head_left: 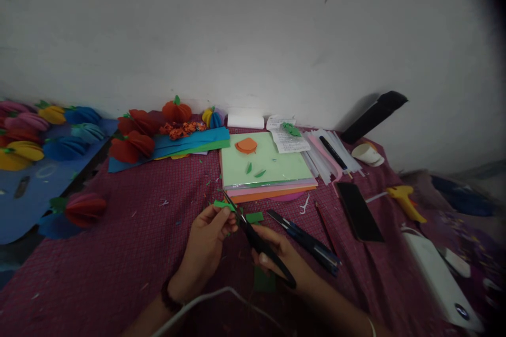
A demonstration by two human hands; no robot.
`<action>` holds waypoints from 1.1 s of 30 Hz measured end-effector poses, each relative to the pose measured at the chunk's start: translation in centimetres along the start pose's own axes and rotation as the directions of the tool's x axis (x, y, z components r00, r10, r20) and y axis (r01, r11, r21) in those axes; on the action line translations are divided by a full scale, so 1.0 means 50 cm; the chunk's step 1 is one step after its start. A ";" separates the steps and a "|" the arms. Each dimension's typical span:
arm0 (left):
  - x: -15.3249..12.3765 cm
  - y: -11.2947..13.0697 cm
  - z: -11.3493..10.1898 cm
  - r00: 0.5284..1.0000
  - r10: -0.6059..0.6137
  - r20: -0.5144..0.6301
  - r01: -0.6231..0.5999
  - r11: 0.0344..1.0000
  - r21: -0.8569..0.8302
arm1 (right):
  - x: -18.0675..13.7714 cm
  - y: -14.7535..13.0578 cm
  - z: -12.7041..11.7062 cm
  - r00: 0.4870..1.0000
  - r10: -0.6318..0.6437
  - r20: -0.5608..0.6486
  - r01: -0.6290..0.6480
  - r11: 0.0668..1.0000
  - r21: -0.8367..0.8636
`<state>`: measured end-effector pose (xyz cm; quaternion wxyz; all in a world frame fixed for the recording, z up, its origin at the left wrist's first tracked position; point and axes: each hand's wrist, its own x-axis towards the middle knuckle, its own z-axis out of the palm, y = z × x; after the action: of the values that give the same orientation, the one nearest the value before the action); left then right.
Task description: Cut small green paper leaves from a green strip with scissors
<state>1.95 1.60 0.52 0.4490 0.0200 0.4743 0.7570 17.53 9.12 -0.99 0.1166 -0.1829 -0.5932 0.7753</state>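
Observation:
My left hand (207,237) pinches a small strip of green paper (223,204) between thumb and fingers. My right hand (276,250) grips black-handled scissors (259,242), whose blades point up and left and meet the strip's right side. Whether the blades touch the paper I cannot tell. Just beyond my hands lies a green paper piece (254,217). Two small cut green leaf shapes (254,170) rest on the stack of coloured paper (272,160) ahead, near an orange paper piece (246,145).
A box cutter (306,242), a red pencil (324,224), a phone (359,212) and a yellow glue gun (405,201) lie to the right. Several folded-paper pumpkins (132,146) stand at left. A white cable (229,289) runs across in front of me.

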 end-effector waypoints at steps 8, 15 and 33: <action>-0.001 0.004 -0.002 1.000 -0.005 0.008 0.005 0.999 0.033 | -0.002 0.002 -0.001 0.999 0.038 -0.007 -0.038 0.999 0.021; 0.003 0.005 -0.001 1.000 -0.001 -0.001 0.001 0.997 0.072 | -0.010 -0.002 -0.001 0.997 0.070 -0.011 -0.070 0.997 0.038; 0.004 0.022 -0.006 0.998 -0.054 0.021 0.049 0.981 0.186 | -0.016 -0.016 -0.021 0.992 0.119 -0.031 -0.122 0.986 -0.113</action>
<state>0.98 1.34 1.07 0.4708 0.0591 0.5371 0.6974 18.69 9.93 -0.35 0.0659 -0.2341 -0.6230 0.7435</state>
